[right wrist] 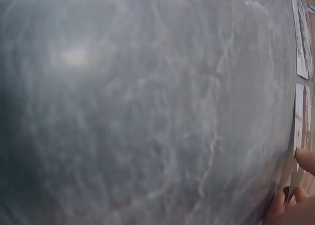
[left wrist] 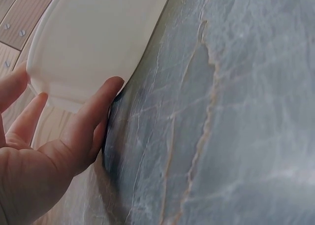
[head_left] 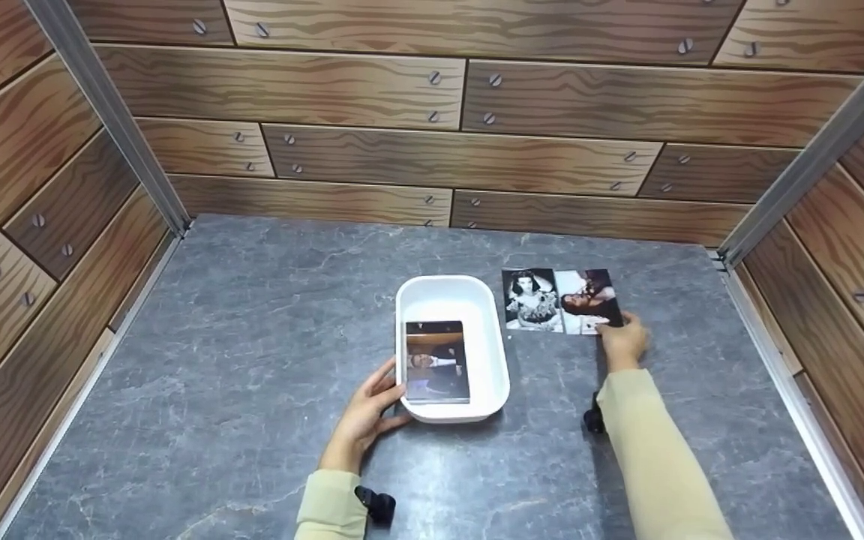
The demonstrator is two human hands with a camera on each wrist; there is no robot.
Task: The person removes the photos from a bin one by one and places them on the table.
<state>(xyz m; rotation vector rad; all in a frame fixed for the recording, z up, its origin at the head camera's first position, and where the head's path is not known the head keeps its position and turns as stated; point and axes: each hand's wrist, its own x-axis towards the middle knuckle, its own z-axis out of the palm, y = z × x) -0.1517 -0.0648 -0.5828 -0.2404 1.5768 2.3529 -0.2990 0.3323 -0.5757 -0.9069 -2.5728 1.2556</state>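
Note:
A white rectangular plastic tub point(head_left: 453, 415) with rounded corners sits on the table, and a colour photo point(head_left: 438, 382) of a person in a dark suit lies inside it. My left hand point(head_left: 368, 409) holds the tub by its near left corner. Close up in the left wrist view, the thumb of that left hand point(left wrist: 54, 151) lies along the outer wall and fingers reach the rim. To the right of the tub is a black-and-white photo point(head_left: 531, 304), edge to edge with a second photo point(head_left: 589, 300). My right hand point(head_left: 625, 341) pinches this second photo at its near right corner.
The grey marble-patterned tabletop point(head_left: 252, 322) is bounded by wood-print walls point(head_left: 372, 150) at the back and both sides. Metal posts point(head_left: 792, 150) stand at the back corners. Each wrist carries a small black camera point(head_left: 378, 505).

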